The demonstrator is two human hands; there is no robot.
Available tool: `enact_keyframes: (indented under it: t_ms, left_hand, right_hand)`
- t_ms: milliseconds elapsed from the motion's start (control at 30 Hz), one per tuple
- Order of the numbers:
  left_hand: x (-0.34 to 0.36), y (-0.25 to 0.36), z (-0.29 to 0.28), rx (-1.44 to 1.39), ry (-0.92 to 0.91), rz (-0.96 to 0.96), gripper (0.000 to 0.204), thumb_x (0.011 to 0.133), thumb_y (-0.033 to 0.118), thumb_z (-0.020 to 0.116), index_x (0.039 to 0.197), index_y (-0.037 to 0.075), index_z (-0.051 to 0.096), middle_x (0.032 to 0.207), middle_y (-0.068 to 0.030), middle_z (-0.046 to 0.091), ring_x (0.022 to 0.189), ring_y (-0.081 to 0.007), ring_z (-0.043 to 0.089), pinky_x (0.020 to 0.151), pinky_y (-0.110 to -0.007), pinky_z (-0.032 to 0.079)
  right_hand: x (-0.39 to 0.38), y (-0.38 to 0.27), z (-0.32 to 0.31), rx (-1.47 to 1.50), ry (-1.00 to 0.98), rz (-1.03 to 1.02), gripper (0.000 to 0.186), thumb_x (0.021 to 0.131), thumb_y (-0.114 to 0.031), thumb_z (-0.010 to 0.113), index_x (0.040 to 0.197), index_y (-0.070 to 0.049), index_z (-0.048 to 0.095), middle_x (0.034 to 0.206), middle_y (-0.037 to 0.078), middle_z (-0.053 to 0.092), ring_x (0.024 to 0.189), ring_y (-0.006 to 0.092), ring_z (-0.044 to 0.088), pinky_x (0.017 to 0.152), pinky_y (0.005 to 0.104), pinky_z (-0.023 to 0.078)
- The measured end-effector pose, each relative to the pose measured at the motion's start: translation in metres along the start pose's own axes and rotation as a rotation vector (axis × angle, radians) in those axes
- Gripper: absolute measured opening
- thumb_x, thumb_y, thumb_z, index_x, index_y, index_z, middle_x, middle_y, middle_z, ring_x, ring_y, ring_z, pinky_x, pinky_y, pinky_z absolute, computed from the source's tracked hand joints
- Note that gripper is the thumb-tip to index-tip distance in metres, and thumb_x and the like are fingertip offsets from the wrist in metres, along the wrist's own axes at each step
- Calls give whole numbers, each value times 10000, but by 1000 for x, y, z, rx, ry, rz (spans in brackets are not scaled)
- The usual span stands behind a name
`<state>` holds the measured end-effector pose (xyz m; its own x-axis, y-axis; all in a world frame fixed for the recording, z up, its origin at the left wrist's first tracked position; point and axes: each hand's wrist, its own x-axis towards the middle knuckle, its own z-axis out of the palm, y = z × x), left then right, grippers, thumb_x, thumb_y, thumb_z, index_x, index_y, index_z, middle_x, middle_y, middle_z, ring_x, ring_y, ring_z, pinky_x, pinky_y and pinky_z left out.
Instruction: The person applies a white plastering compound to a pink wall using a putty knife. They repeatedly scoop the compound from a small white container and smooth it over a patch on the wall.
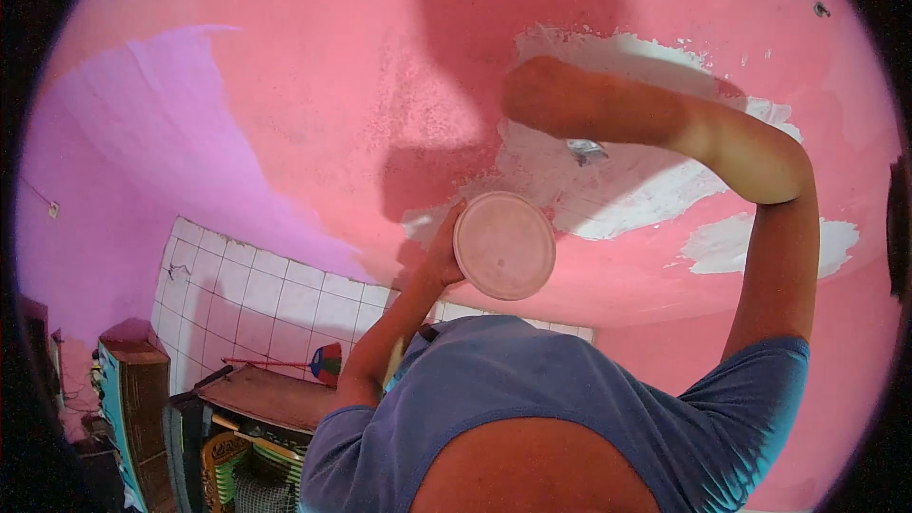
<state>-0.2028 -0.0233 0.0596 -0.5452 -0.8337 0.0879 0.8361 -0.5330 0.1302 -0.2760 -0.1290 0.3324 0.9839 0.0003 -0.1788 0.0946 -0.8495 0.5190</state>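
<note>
My left hand (445, 249) grips the left side of a round, pinkish plastic tub (504, 245). Its flat circular face is turned toward me, so the inside is hidden. My right arm is raised and bent across the pink wall, with my right hand (534, 95) in front of a large patch of white filler (646, 195). The fingers look curled, but what they hold, if anything, is hidden. Just below that forearm shows a small shiny grey piece (586, 149); whether it belongs to a tool or to the wall I cannot tell.
A smaller white patch (727, 245) is at the right, and purple paint (171, 114) covers the left wall. White tiles (275, 285) line the lower wall. Below left are a brown-topped cabinet (261, 397), a colourful brush head (326, 363) and a narrow shelf unit (142, 408).
</note>
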Motion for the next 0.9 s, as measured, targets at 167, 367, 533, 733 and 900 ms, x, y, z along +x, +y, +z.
enact_keyframes:
  t_ms: [167, 367, 533, 733, 900]
  left_hand:
    - [-7, 1, 3, -135, -250, 50, 482, 953, 419, 271, 1268, 94, 439, 1213, -94, 532, 1101, -222, 522, 919, -416, 448]
    - [2, -7, 1, -37, 127, 2, 576, 906, 497, 303, 1296, 89, 420, 1294, -145, 459, 1177, -310, 455, 979, -492, 368]
    - [-10, -8, 21, 329, -188, 293, 514, 913, 433, 359, 1286, 83, 413, 1267, -125, 481, 1136, -278, 492, 937, -461, 420]
    - [-9, -8, -16, 763, 196, 404, 580, 789, 226, 602, 1294, 77, 358, 1272, -112, 468, 1144, -241, 485, 945, -426, 424]
    - [-34, -4, 10, 692, 219, 409, 633, 872, 571, 308, 1315, 129, 401, 1310, -145, 434, 1193, -328, 428, 964, -525, 370]
  right_hand:
    - [1, -2, 16, -39, -263, -83, 108, 631, -18, 601, 736, -20, 577, 772, 127, 581, 773, 265, 589, 652, 370, 474]
    - [-1, 12, 41, -267, 146, -201, 115, 634, -46, 599, 746, -46, 572, 761, 115, 562, 730, 239, 568, 648, 360, 462]
    - [74, 18, -27, -223, -260, -30, 213, 613, -62, 652, 804, -21, 566, 849, 124, 573, 751, 254, 574, 650, 375, 472]
    - [24, 8, -142, 221, -201, 130, 279, 617, -99, 706, 857, -44, 576, 812, 126, 585, 736, 299, 584, 627, 379, 466]
    - [-57, -49, -46, 93, 414, 333, 177, 727, -198, 657, 774, -39, 594, 705, 132, 573, 634, 274, 577, 582, 344, 466]
